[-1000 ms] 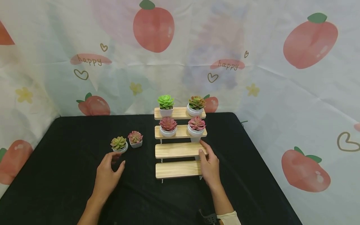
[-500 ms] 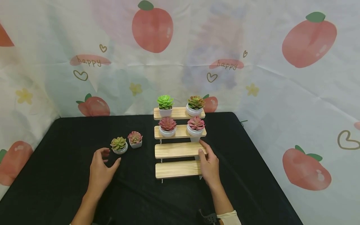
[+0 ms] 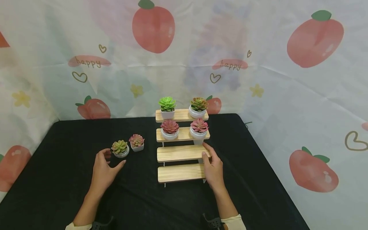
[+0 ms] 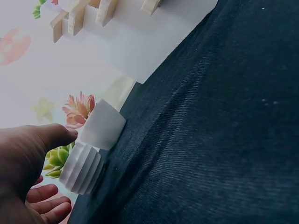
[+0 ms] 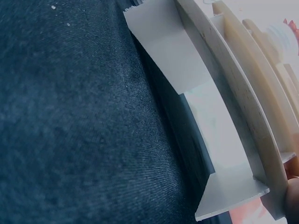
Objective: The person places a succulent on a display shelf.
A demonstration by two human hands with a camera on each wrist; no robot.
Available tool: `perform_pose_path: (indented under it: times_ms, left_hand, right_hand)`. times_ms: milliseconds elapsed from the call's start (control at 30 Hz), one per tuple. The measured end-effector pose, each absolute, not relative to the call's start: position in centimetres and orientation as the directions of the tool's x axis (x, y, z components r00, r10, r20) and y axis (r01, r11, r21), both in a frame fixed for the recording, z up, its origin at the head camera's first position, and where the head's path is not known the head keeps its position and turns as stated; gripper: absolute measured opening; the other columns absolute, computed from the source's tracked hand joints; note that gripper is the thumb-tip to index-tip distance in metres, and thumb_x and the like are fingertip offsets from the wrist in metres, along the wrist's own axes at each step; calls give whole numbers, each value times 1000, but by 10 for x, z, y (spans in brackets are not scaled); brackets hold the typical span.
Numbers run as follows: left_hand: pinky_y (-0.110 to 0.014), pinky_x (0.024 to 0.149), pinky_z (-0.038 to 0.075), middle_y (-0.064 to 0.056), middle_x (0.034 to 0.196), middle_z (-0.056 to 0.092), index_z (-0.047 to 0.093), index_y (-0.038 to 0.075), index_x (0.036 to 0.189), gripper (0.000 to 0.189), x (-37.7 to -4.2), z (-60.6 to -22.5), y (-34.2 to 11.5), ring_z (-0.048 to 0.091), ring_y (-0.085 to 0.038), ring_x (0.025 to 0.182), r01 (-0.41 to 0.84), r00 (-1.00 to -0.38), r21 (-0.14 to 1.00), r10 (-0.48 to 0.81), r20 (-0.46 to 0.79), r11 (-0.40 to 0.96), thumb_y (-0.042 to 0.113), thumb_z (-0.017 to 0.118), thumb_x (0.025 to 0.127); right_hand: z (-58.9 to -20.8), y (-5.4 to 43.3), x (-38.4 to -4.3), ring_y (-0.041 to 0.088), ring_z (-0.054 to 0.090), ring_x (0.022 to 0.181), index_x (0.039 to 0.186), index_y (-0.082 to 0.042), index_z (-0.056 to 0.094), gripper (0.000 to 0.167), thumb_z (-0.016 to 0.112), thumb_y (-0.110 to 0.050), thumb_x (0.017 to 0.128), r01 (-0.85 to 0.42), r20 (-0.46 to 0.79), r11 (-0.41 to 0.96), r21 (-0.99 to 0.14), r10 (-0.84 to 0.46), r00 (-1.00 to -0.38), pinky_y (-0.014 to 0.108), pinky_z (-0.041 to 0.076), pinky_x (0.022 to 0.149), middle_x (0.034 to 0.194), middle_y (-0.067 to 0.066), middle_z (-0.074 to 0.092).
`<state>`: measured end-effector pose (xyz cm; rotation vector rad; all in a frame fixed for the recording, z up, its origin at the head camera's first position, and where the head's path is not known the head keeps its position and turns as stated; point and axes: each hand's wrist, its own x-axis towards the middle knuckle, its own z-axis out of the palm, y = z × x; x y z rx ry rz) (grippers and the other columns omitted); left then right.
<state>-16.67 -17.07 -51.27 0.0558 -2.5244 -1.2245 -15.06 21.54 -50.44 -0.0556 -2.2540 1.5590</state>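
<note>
My left hand [image 3: 103,171] is beside a yellow-green artificial succulent [image 3: 119,147] in a round white pot, thumb and fingers spread on its near left side. In the left wrist view, the thumb [image 4: 58,135] shows above the ribbed white pot [image 4: 83,169] and the other fingers below it. My right hand [image 3: 214,169] grips the right end of a stepped wooden display stand [image 3: 181,174], at its third board from the back. Part of that hand shows at the edge of the right wrist view, by the board's end.
A pink succulent [image 3: 136,142] in a square white pot stands just right of the yellow-green one. On the stand's two rear boards are a bright green succulent [image 3: 167,107], a brownish-green one [image 3: 198,107] and two pink-red ones [image 3: 170,128]. Black cloth [image 3: 138,198] covers the table.
My left hand has drawn back slightly left from the yellow-green succulent, then stayed close to it with spread fingers. The right hand keeps its place on the stand.
</note>
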Motion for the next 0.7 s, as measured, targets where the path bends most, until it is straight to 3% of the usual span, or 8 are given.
perform_pose_path:
  times_ms: [67,133,367,533,600,667,700]
  left_hand:
    - [-56,95,46,-30,131,45,38,-10,142,76,-170,-513,-171,50,-45,117,106,-947,773,-175,271,626,16,85,88]
    - [-57,98,46,-31,132,44,37,-10,143,78,-173,-512,-170,50,-46,119,105,-950,776,-168,263,622,15,85,87]
    - [-60,104,42,-32,138,41,32,-10,147,82,-184,-506,-167,46,-48,130,84,-960,797,-165,225,598,12,84,88]
    - [-59,107,41,-33,142,40,30,-11,150,84,-193,-505,-168,45,-49,133,72,-965,821,-169,201,566,13,83,89]
    - [-59,108,40,-34,144,39,29,-11,151,86,-197,-507,-169,44,-49,134,62,-968,835,-172,185,547,14,83,89]
    - [-58,110,38,-34,145,39,29,-10,151,87,-201,-510,-170,44,-48,135,52,-970,844,-175,171,534,15,84,89]
    - [-59,110,38,-34,146,39,29,-10,151,86,-203,-511,-171,43,-48,135,47,-970,848,-177,164,527,14,84,89]
  right_hand:
    - [-504,215,-151,21,57,87,143,-23,62,37,57,-15,107,-190,298,376,-907,250,-921,32,43,71,139,-1,62]
    - [-504,215,-151,20,57,98,143,-23,62,37,56,-14,107,-190,294,371,-909,248,-923,33,44,76,142,-3,60]
    - [-498,213,-149,25,57,99,144,-15,61,37,55,-9,108,-186,287,358,-915,252,-924,31,41,68,145,4,59]
    - [-471,205,-135,26,57,105,144,-5,60,38,54,-4,107,-173,269,356,-919,242,-932,31,44,80,145,12,59]
    - [-474,206,-137,21,59,91,144,-8,60,38,54,-7,107,-179,276,363,-915,238,-931,30,44,75,142,12,60]
    - [-485,210,-142,17,55,73,144,-14,61,38,55,-10,107,-185,285,368,-911,240,-928,28,42,65,129,11,66]
    - [-491,211,-144,14,53,71,144,-16,61,38,55,-12,108,-193,294,371,-908,238,-926,28,41,62,129,9,66]
